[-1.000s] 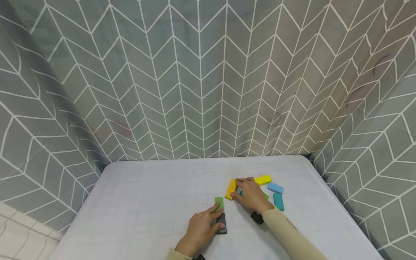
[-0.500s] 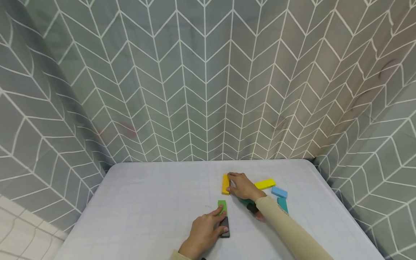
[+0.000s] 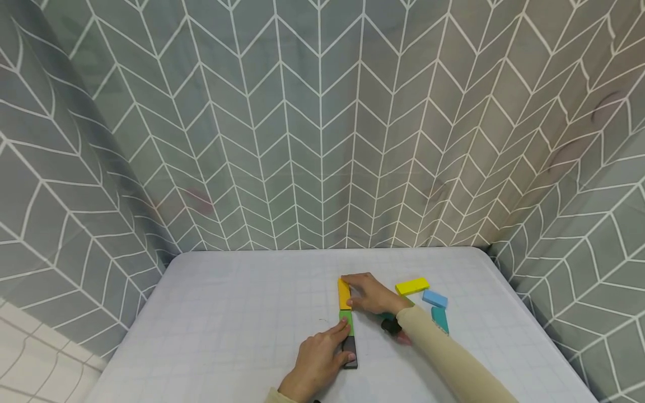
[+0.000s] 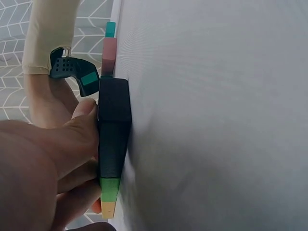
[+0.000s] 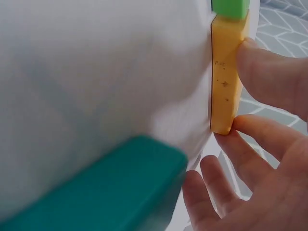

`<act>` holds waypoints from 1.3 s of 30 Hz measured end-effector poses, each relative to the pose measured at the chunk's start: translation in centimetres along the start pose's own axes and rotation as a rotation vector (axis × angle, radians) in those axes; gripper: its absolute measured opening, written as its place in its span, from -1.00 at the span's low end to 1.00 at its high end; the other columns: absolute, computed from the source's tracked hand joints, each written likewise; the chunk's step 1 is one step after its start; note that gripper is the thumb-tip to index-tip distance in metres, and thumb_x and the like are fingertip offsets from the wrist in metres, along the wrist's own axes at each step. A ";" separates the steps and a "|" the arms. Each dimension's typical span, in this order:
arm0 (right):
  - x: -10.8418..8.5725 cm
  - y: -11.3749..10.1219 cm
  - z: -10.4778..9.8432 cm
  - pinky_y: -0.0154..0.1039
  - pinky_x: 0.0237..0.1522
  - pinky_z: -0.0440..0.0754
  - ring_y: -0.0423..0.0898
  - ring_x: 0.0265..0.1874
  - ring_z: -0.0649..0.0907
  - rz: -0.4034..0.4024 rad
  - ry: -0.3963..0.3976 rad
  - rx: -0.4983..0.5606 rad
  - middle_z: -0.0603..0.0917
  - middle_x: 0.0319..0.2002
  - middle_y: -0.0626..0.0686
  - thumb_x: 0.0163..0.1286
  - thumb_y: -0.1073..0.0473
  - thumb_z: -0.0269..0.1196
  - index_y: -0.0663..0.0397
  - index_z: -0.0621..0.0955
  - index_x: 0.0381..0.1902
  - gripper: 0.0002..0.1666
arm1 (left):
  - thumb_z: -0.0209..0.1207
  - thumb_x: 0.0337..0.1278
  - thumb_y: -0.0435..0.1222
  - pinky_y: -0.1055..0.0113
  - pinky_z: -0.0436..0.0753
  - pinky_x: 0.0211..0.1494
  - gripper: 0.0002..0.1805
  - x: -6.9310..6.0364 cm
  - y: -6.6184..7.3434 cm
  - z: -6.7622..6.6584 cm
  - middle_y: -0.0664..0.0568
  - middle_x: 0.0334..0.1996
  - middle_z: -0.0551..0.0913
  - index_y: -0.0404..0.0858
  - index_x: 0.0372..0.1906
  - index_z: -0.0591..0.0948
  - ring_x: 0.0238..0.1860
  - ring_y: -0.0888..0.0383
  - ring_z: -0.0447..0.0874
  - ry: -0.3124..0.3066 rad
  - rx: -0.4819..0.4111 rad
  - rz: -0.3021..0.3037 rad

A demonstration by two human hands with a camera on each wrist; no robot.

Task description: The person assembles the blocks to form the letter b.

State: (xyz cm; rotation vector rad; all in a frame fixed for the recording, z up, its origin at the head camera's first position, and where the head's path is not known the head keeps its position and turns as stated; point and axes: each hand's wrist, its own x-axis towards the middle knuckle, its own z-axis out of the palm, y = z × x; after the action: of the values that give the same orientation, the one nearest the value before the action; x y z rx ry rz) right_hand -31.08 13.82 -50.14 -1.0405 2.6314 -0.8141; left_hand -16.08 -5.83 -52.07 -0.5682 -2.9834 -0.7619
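In the head view, an orange-yellow block [image 3: 344,295], a green block [image 3: 345,315] and a black block [image 3: 350,351] form a straight row on the white cloth. My right hand [image 3: 374,294] pinches the orange-yellow block lengthwise; the right wrist view shows the thumb on top of that block [image 5: 224,77] and fingertips at its far end. The block's other end meets the green one. My left hand [image 3: 318,356] rests on the row, index finger on the green block and thumb on the black block [image 4: 114,103].
Right of the row lie a yellow block [image 3: 412,286], a light blue block [image 3: 435,298] and a teal block [image 3: 440,319]. Under the right wrist, a pink block [image 3: 403,338] and more green and teal pieces are partly hidden. A patterned curtain [image 3: 322,140] surrounds the table.
My right hand has moved the orange-yellow block left, turned it straight, and brought it against the green block's far end. The left hand stays on the green and black blocks.
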 end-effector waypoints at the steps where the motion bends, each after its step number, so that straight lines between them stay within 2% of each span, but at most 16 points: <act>1: 0.0 -0.1 0.0 0.31 0.53 0.34 0.32 0.50 0.42 -0.002 -0.007 0.002 0.47 0.52 0.27 0.53 0.12 0.36 0.26 0.42 0.54 -0.26 | 0.45 0.20 0.04 0.06 0.81 -0.06 -0.31 0.0 0.0 0.0 0.11 0.47 0.57 -0.11 0.40 0.64 0.22 -0.03 0.77 0.000 0.006 0.001; 10: 0.1 -0.2 0.1 0.28 0.50 0.38 0.30 0.46 0.45 -0.009 -0.010 -0.038 0.48 0.52 0.26 0.53 0.09 0.36 0.25 0.42 0.54 -0.26 | 0.45 0.20 0.05 0.06 0.81 -0.05 -0.31 0.2 0.1 -0.2 0.11 0.47 0.57 -0.11 0.39 0.64 0.21 -0.03 0.78 -0.005 0.014 -0.002; 24: 0.3 -0.4 0.0 0.28 0.52 0.37 0.30 0.49 0.43 -0.025 -0.033 -0.066 0.43 0.56 0.23 0.57 0.06 0.32 0.19 0.39 0.58 -0.25 | 0.44 0.19 0.04 0.09 0.82 -0.10 -0.31 0.0 0.1 -0.4 0.08 0.45 0.59 -0.13 0.39 0.65 0.17 -0.05 0.80 0.026 0.030 0.011; 27: 0.1 -0.2 0.1 0.31 0.52 0.36 0.33 0.51 0.39 -0.033 -0.038 -0.066 0.35 0.61 0.26 0.60 0.02 0.27 0.19 0.34 0.61 -0.23 | 0.44 0.20 0.04 0.06 0.81 -0.08 -0.31 0.0 0.1 -0.4 0.09 0.46 0.58 -0.12 0.39 0.64 0.19 -0.06 0.79 0.020 0.026 0.004; 29: -0.2 0.1 0.1 0.35 0.53 0.32 0.36 0.55 0.34 -0.020 -0.032 -0.028 0.27 0.64 0.27 0.63 -0.02 0.22 0.18 0.28 0.64 -0.20 | 0.44 0.20 0.03 0.05 0.82 -0.08 -0.31 0.0 0.1 -0.3 0.08 0.46 0.58 -0.12 0.40 0.64 0.20 -0.06 0.78 0.012 0.018 0.000; 31: -0.7 0.5 -0.1 0.36 0.53 0.31 0.36 0.58 0.32 0.018 -0.003 0.032 0.21 0.66 0.27 0.67 -0.06 0.17 0.16 0.22 0.67 -0.19 | 0.44 0.20 0.03 0.06 0.82 -0.07 -0.31 0.0 0.1 -0.2 0.07 0.46 0.58 -0.13 0.40 0.64 0.21 -0.07 0.78 0.005 0.012 -0.001; 34: -1.5 1.3 -1.0 0.41 0.52 0.30 0.38 0.57 0.32 0.078 0.116 0.068 0.24 0.63 0.33 0.70 -0.05 0.11 0.20 0.23 0.66 -0.23 | 0.45 0.19 0.04 0.08 0.82 -0.08 -0.31 0.0 0.2 0.0 0.08 0.45 0.58 -0.12 0.39 0.64 0.21 -0.05 0.78 0.001 0.017 -0.004; 37: -2.5 2.3 -2.6 0.41 0.48 0.34 0.44 0.52 0.35 0.174 0.256 -0.016 0.30 0.56 0.44 0.66 -0.02 0.18 0.32 0.29 0.60 -0.22 | 0.45 0.19 0.06 0.09 0.82 -0.07 -0.31 0.0 0.2 0.1 0.11 0.45 0.58 -0.09 0.39 0.65 0.21 -0.02 0.78 -0.007 0.024 -0.019; 39: -3.3 2.9 -3.7 0.42 0.44 0.39 0.50 0.47 0.35 0.256 0.304 -0.094 0.30 0.50 0.54 0.59 0.00 0.27 0.46 0.30 0.55 -0.16 | 0.45 0.18 0.06 0.09 0.81 -0.06 -0.31 0.0 0.2 0.0 0.12 0.45 0.59 -0.08 0.39 0.65 0.22 -0.01 0.78 -0.014 0.022 -0.032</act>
State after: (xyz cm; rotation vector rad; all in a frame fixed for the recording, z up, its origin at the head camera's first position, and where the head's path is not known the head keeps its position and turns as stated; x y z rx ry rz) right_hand -31.66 19.38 -48.73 -0.6180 3.0003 -0.8533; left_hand -16.01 -5.63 -51.99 -0.5276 -3.0166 -0.7291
